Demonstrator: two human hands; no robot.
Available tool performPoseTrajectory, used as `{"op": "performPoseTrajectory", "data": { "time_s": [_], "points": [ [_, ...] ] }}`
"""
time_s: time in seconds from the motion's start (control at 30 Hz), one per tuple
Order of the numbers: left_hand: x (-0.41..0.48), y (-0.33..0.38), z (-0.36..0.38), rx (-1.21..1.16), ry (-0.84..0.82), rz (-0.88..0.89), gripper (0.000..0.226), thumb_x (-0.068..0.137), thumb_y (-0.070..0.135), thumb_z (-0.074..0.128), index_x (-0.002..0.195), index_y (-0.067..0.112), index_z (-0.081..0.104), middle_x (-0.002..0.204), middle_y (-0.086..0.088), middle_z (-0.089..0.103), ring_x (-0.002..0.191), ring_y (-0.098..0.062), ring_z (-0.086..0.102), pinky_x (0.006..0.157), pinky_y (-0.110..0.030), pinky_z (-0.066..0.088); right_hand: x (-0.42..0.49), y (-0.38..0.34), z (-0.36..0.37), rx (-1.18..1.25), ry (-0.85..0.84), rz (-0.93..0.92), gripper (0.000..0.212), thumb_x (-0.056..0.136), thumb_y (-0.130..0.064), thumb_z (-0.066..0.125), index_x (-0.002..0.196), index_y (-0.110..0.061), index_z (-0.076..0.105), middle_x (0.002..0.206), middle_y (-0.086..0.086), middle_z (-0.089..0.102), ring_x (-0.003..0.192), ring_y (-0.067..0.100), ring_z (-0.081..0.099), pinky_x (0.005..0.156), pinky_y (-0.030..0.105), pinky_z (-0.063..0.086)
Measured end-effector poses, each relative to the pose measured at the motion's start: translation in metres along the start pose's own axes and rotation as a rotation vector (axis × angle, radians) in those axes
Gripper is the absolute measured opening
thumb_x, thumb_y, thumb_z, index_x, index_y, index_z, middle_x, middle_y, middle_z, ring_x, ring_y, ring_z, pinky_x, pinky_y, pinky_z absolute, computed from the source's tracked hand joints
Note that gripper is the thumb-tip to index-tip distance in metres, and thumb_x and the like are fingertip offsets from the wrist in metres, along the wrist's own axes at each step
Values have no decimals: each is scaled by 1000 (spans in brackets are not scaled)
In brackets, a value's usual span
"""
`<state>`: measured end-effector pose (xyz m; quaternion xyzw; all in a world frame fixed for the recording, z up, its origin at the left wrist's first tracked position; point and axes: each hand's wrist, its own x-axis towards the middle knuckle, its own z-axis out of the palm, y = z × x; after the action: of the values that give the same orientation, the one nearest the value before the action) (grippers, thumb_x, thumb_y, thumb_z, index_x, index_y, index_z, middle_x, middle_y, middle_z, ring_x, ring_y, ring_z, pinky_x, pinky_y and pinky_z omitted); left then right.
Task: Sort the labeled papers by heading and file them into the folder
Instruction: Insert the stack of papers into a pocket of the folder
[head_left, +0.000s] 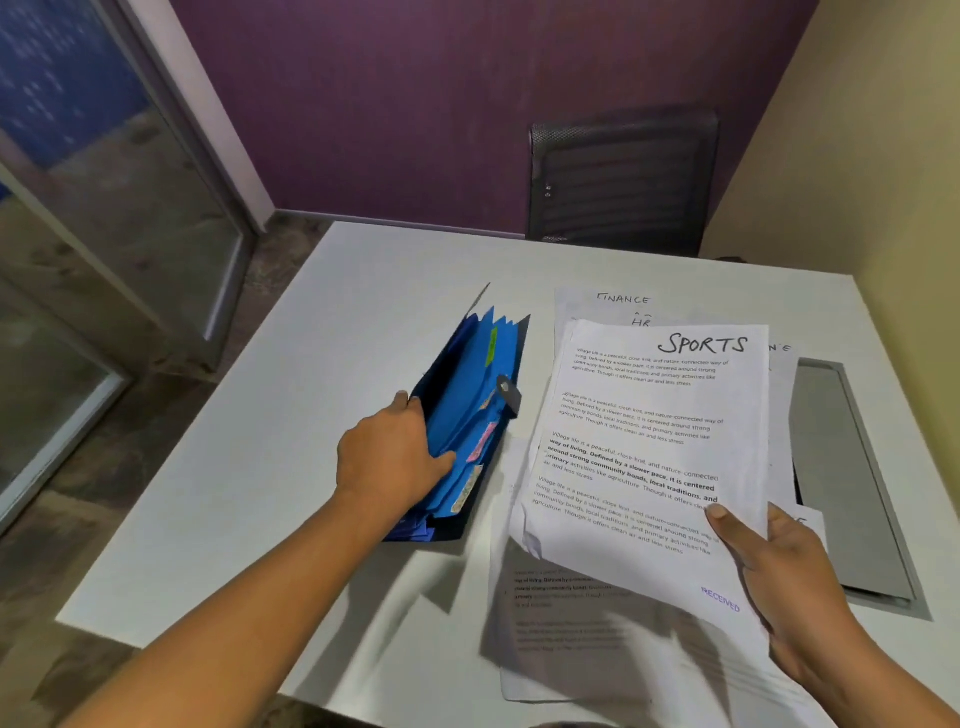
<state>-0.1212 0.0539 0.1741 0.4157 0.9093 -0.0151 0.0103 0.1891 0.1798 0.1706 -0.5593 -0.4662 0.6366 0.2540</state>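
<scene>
a: the sports sheet (649, 441) is hanging just above the loose pile, the right hand (779, 566) pinching its lower corner.

b: and the left hand (389, 462) is gripping the blue folder (467, 426) beside it, fingers tucking between dividers.

a: the finance and hr sheets (623, 300) are lying unfiled on the table (311, 364), so most of the filing looks undone.

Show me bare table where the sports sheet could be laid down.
Free: the table left of the folder, and the strip between folder and chair. Crowded: the right side, papers beside the grey panel.
</scene>
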Motion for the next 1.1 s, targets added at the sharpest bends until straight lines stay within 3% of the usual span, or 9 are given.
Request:
{"op": "performPoseTrajectory", "data": {
  "time_s": [0.2, 0.37, 0.47, 0.63, 0.67, 0.77, 0.9, 1.0, 1.1],
  "points": [
    [-3, 11, 3, -21, -44, -8, 102, 57, 86, 63, 130, 16, 48, 137, 3, 51, 93, -23, 67, 59, -31, 45, 3, -4, -2, 24, 7, -10, 24, 97, -11, 59, 119, -11, 68, 106, 5, 77, 92, 22, 74, 75, 30, 54],
    [-6, 14, 3, -3, -113, -2, 88, 68, 57, 72, 137, 14, 40, 154, -3, 35, 100, -27, 66, 67, -34, 50, 7, -2, -6, 5, 37, -1, 22, 96, -13, 61, 117, -13, 69, 108, 6, 77, 98, 30, 73, 96, 53, 53],
    [-6, 14, 6, 8, -133, -24, 89, 77, 34, 67, 152, 12, 24, 164, -6, 15, 108, -27, 64, 74, -35, 52, 5, -2, -8, -3, 47, 0, 23, 96, -14, 61, 118, -13, 68, 108, 5, 77, 99, 30, 73, 98, 56, 51],
    [-14, 13, 23, 20, -115, -18, 105, 80, 41, 70, 156, 12, 6, 166, -4, -1, 122, -20, 54, 63, -30, 48, 2, -4, -7, -25, 45, -4, 21, 96, -13, 61, 115, -12, 69, 105, 4, 78, 96, 29, 73, 95, 52, 53],
    [-15, 13, 28, 12, -114, -9, 103, 81, 34, 70, 157, 12, 4, 166, -3, -2, 122, -20, 54, 60, -30, 45, 1, -5, -6, -31, 45, -6, 21, 96, -13, 61, 115, -12, 69, 105, 4, 78, 96, 29, 74, 95, 52, 53],
    [-17, 10, 40, -36, -140, 35, 96, 82, 3, 62, 157, 14, 3, 166, 0, -6, 94, -22, 63, 56, -29, 40, -3, -8, -3, -50, 39, -20, 21, 96, -12, 61, 116, -12, 69, 105, 3, 78, 95, 27, 74, 96, 49, 53],
    [-19, 12, 40, -96, -192, 100, 104, 83, 0, 61, 156, 33, -4, 166, -4, -1, 85, -24, 63, 55, -31, 44, -7, -17, 2, -93, 28, -58, 21, 97, -13, 60, 115, -15, 70, 103, 0, 78, 94, 24, 74, 94, 46, 54],
    [-19, 13, 36, -89, -234, 114, 91, 85, 0, 58, 154, 39, 14, 164, -13, 11, 90, -31, 65, 64, -36, 52, -7, -30, 8, -147, 17, -98, 20, 96, -11, 60, 111, -19, 71, 104, -1, 78, 95, 23, 74, 96, 48, 53],
    [-18, 14, 38, -94, -231, 118, 55, 85, 7, 59, 138, 19, 48, 153, -9, 38, 90, -32, 65, 68, -39, 56, -4, -45, 18, -192, -24, -152, 23, 96, -8, 58, 105, -23, 73, 105, -2, 78, 96, 25, 74, 97, 50, 53]
  ]
}}
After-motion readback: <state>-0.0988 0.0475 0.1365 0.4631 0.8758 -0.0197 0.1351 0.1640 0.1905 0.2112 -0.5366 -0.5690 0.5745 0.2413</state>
